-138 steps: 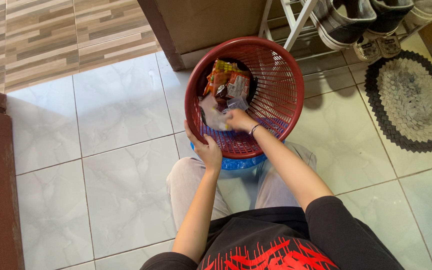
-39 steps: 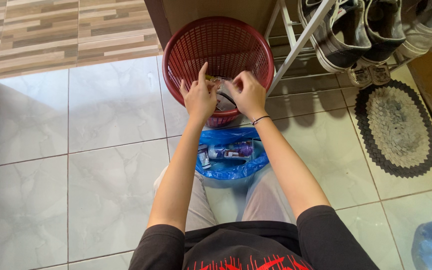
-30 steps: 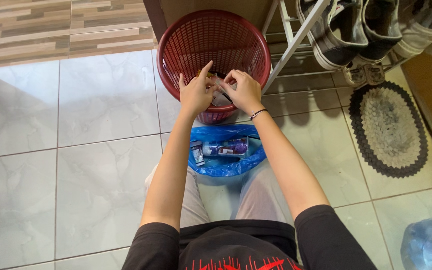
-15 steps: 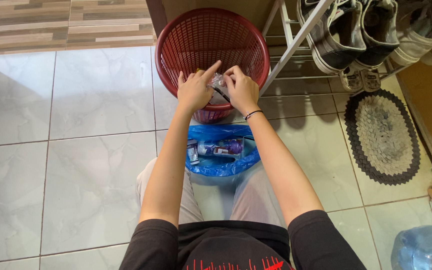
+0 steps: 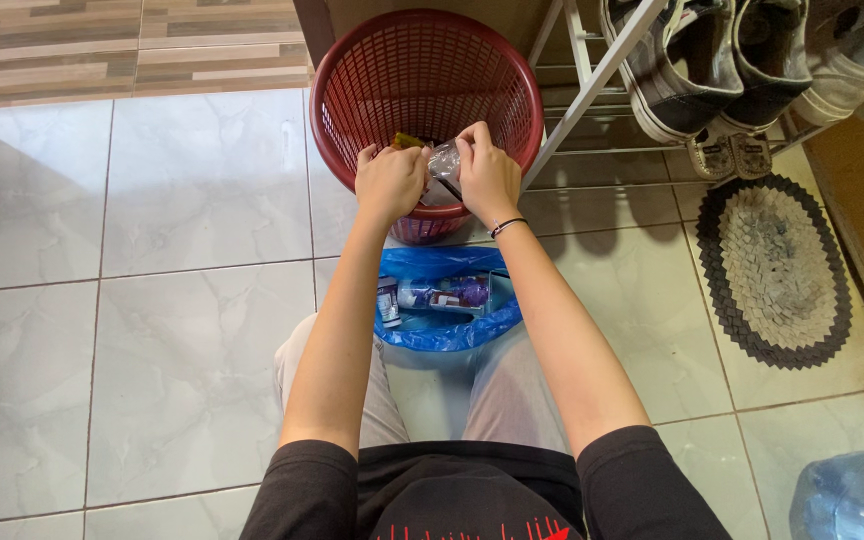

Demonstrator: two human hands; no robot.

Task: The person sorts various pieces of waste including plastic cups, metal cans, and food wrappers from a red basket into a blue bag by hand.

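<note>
A red mesh waste basket (image 5: 422, 70) stands on the tiled floor ahead of me. Over its near rim my left hand (image 5: 388, 182) and my right hand (image 5: 490, 175) both grip a crumpled clear plastic wrapper (image 5: 442, 165) held between them. A yellow-orange wrapper (image 5: 407, 141) peeks out just behind my left hand. Below my wrists, between my knees, lies an open blue plastic bag (image 5: 449, 310) with a few small packets and wrappers inside.
A white shoe rack (image 5: 602, 60) with several sneakers stands right of the basket. An oval woven mat (image 5: 777, 265) lies on the tiles at the right. A large clear water bottle (image 5: 852, 495) sits at the bottom right corner. A brown cabinet base is behind the basket.
The basket went from tilted toward me to upright. My left hand left its rim and joined the right on the wrapper; its pointing finger has curled in.
</note>
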